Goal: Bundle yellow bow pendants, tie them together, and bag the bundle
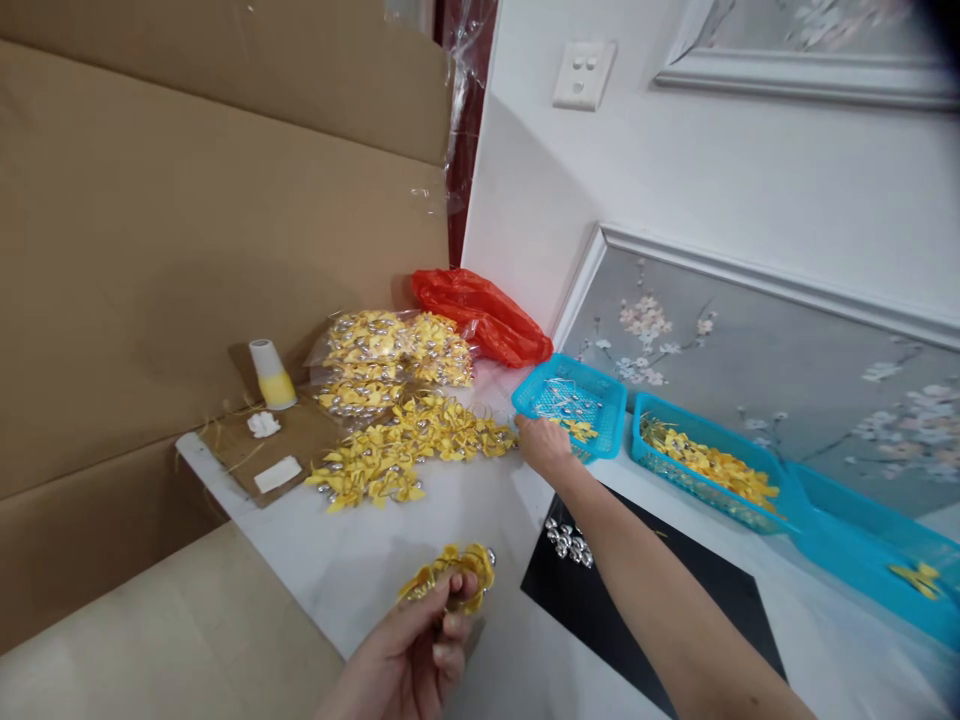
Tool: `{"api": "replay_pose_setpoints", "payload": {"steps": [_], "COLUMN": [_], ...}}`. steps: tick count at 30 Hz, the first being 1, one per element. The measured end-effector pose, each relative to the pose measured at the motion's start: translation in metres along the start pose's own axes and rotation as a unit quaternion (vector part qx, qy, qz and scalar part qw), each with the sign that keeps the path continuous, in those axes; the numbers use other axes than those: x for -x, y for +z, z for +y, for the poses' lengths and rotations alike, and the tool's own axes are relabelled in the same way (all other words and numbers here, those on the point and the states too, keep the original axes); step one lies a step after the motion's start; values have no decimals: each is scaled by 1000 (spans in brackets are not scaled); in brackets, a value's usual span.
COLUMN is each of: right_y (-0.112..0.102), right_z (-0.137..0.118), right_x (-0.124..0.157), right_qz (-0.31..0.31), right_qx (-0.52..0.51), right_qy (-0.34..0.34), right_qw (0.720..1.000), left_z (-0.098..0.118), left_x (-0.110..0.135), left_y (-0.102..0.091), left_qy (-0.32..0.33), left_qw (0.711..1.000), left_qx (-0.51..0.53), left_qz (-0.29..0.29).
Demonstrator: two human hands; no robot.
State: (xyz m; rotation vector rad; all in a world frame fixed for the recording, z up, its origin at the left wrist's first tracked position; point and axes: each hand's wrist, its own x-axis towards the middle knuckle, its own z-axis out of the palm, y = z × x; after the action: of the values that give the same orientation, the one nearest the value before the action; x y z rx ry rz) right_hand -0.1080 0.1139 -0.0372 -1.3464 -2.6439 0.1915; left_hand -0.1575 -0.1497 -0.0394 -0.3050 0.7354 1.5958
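Observation:
My left hand (429,640) is closed around a small bunch of yellow artificial flowers (469,572) with wire stems and a silver bead at one side. My right hand (546,445) is stretched forward at the left edge of a blue basket (619,425), beside the right end of a pile of yellow artificial flowers (405,440). Its fingers look curled together, and what they grip, if anything, is hidden. Inside that basket are a few yellow flowers (576,429) and small silver pieces. Silver beads (568,543) lie on a black mat (705,590) under my right forearm.
Bagged yellow flowers (364,350) and a red plastic bag (484,315) stand at the back. A white-and-yellow cone (272,375) sits on a cardboard piece (247,440). Another blue basket (709,515) holds flowers, with a third blue basket (855,560) beside it. Cardboard (225,220) walls the left.

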Motion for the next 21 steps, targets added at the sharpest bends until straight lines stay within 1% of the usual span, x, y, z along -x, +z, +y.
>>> {"api": "replay_pose_setpoints", "payload": {"steps": [5, 8, 10, 12, 15, 19, 21], "right_y": [-11, -21, -26, -30, -35, -45, -50], "right_z": [14, 26, 32, 35, 33, 20, 11], "right_x": [19, 39, 54, 70, 93, 118, 127], "right_qz": [50, 79, 84, 74, 42, -10, -40], "right_qx": [-40, -105, -159, -214, -281, -364, -398], "right_qy": [-13, -43, -69, -94, -129, -148, -154], "right_qw": [998, 990, 981, 969, 950, 920, 903], "left_z": [0, -1, -2, -4, -7, -12, -14], "left_x": [-2, -5, -6, -5, -2, 1, 2], "left_y": [-4, -4, -2, 0, 5, 8, 8], "left_qy": [-18, -17, -9, -6, -12, -17, -11], "left_qw": [1000, 1000, 1000, 999, 999, 999, 999], "left_qx": [5, 2, -6, -15, -24, -35, -41], "left_qz": [-20, -26, -29, -32, -29, -15, -17]}}
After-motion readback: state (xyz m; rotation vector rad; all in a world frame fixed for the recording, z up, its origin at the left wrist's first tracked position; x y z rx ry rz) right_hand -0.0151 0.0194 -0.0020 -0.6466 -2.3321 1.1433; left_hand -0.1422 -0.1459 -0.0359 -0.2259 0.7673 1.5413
